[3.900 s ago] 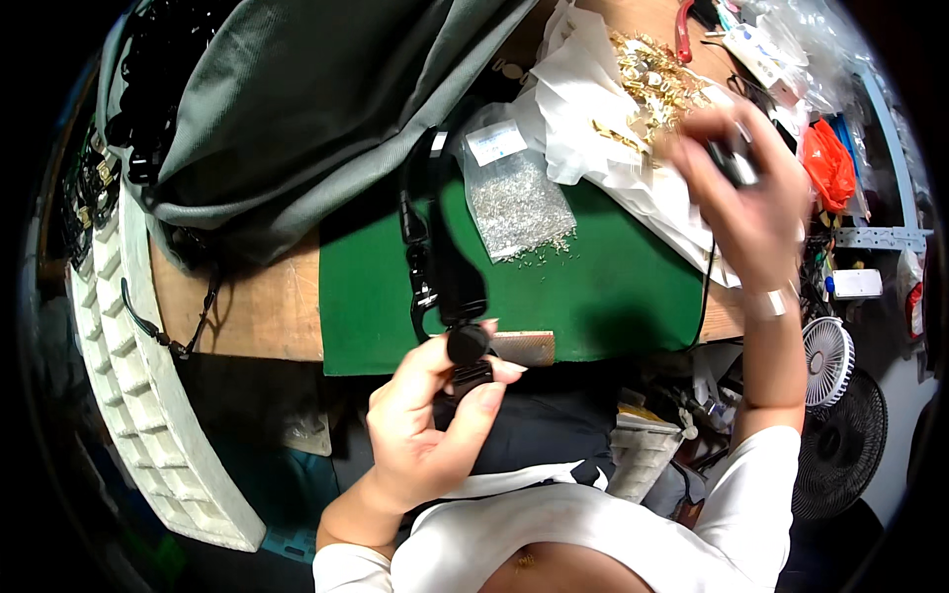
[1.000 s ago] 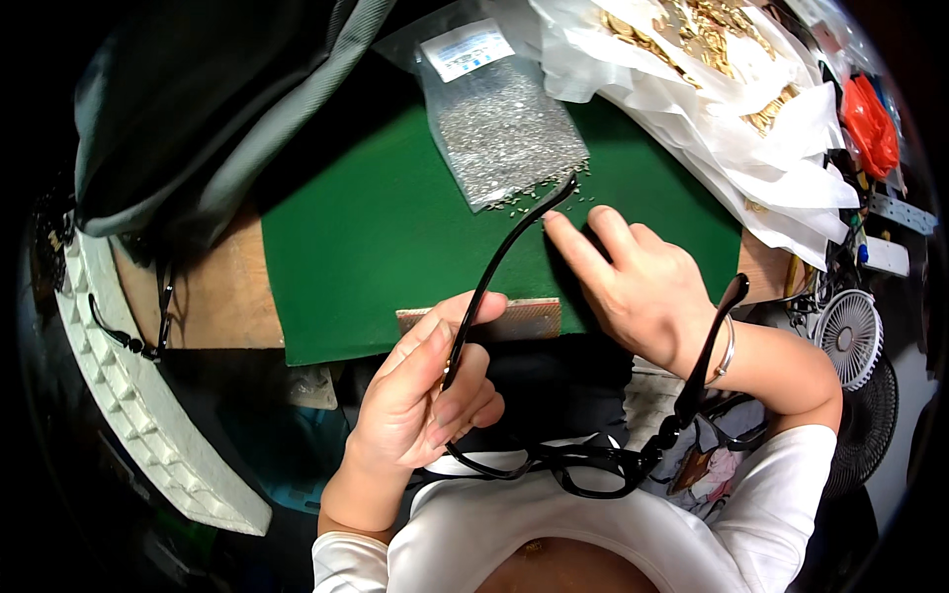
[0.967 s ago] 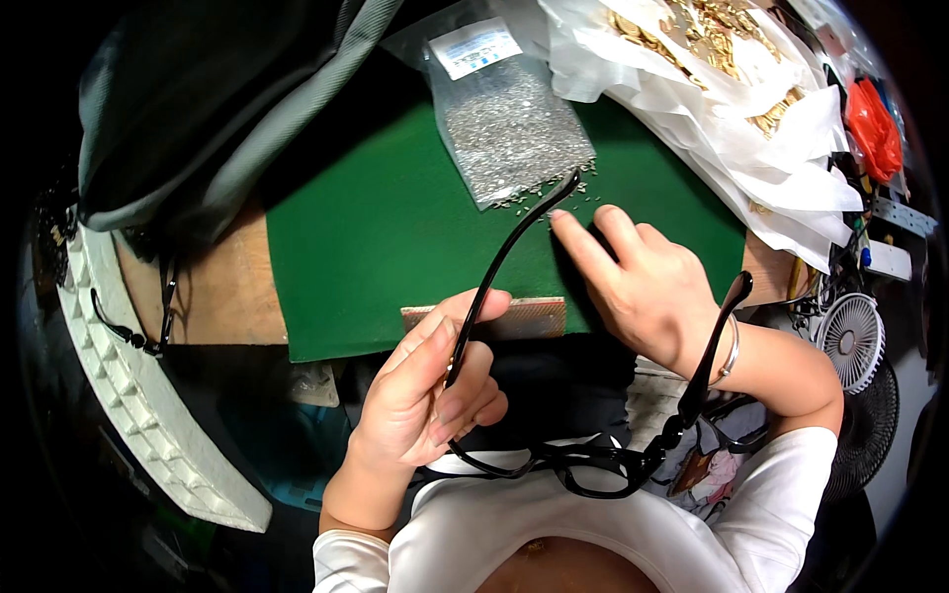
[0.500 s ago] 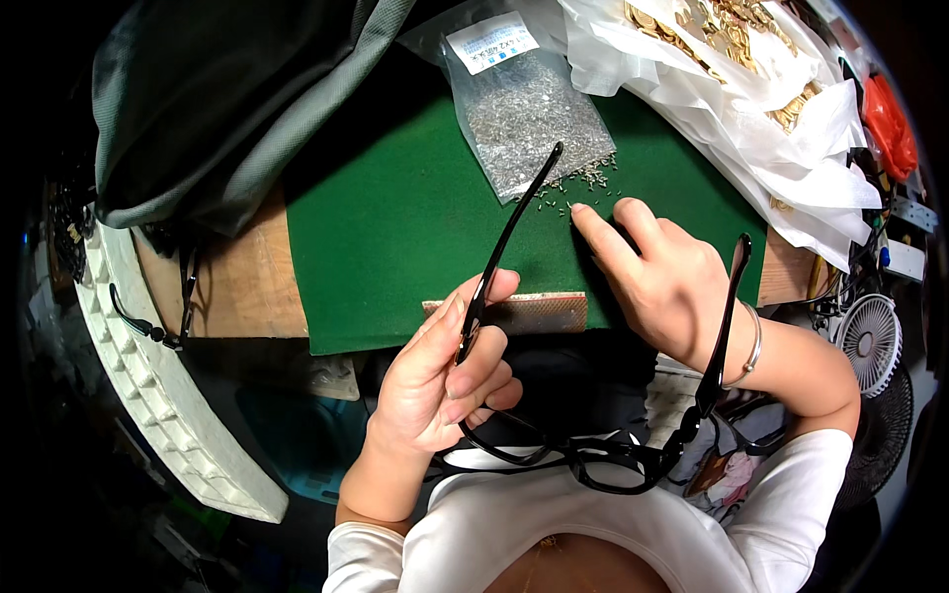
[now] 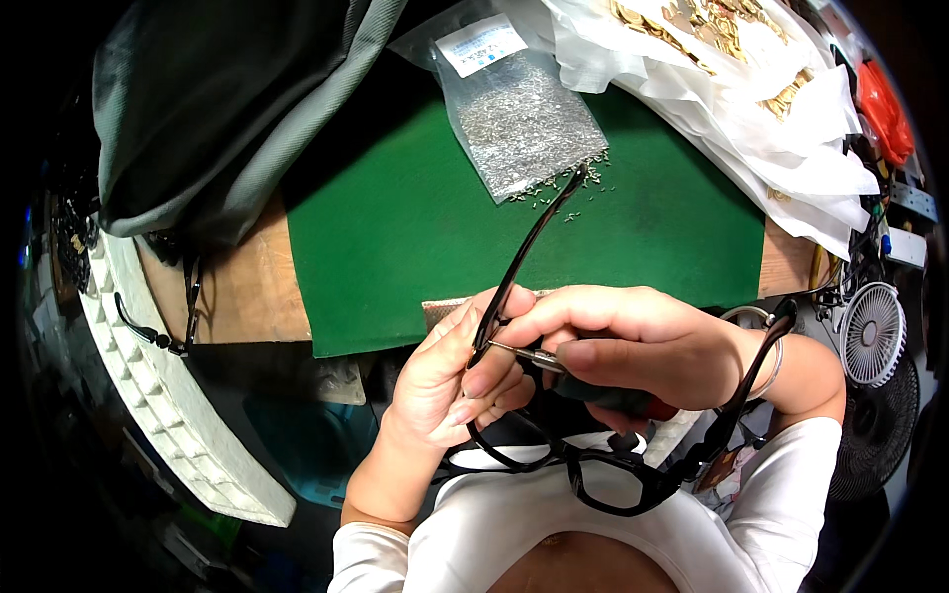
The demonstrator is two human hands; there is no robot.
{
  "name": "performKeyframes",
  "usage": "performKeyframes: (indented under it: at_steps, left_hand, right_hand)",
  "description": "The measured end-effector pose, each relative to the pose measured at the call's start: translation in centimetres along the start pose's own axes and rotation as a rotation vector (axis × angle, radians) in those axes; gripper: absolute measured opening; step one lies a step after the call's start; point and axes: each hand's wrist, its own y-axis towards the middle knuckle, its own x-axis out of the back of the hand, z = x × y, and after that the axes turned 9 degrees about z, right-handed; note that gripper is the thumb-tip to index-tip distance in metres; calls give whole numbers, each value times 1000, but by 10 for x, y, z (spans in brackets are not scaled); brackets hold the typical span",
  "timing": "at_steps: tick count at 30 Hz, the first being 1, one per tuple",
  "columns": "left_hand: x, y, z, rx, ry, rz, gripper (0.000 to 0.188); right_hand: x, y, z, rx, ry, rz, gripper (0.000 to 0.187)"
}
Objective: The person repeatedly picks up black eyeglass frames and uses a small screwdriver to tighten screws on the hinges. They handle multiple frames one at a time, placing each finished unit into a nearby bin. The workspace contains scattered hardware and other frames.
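My left hand (image 5: 440, 381) is closed on a black eyeglasses frame (image 5: 660, 476), pinching it near one hinge. One temple (image 5: 531, 240) of the frame points up and away over the mat; the other rises beside my right wrist. In my right hand (image 5: 662, 346) is a small screwdriver (image 5: 543, 359) with a dark and red handle, mostly covered by my fingers. Its thin tip meets the frame at the hinge by my left fingertips. Whether a screw sits at the tip is too small to tell. Beyond the hands, tiny metal screws (image 5: 571, 215) lie loose on the green mat (image 5: 386, 237).
A clear bag (image 5: 524, 119) of small screws lies open at the mat's far side. White wrapping (image 5: 692, 119) with gold-coloured parts fills the far right. A dark cloth bag (image 5: 227, 109) stands far left, above a white foam tray (image 5: 168, 415). Fans (image 5: 870, 334) are at right.
My right hand has come back from the loose screws to the hinge, and a screwdriver now shows in it. The left hand keeps its hold; the frame's upper temple has tilted slightly rightward.
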Motion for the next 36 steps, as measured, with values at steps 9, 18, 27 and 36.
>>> performKeyframes:
  at_steps: [9,18,27,36]
  left_hand:
    - [-2,-1,0,44,190,-51,36]
    - [-2,0,4,25,132,-119,36]
    - [-22,-6,2,23,261,-171,38]
    - [-26,-3,2,-147,373,-34,32]
  right_hand:
    - [2,0,-7,-38,277,47,32]
    - [0,0,-8,-2,212,-29,29]
    - [14,-14,-12,-33,-257,-57,27]
    - [38,4,-29,391,-1577,-906,30]
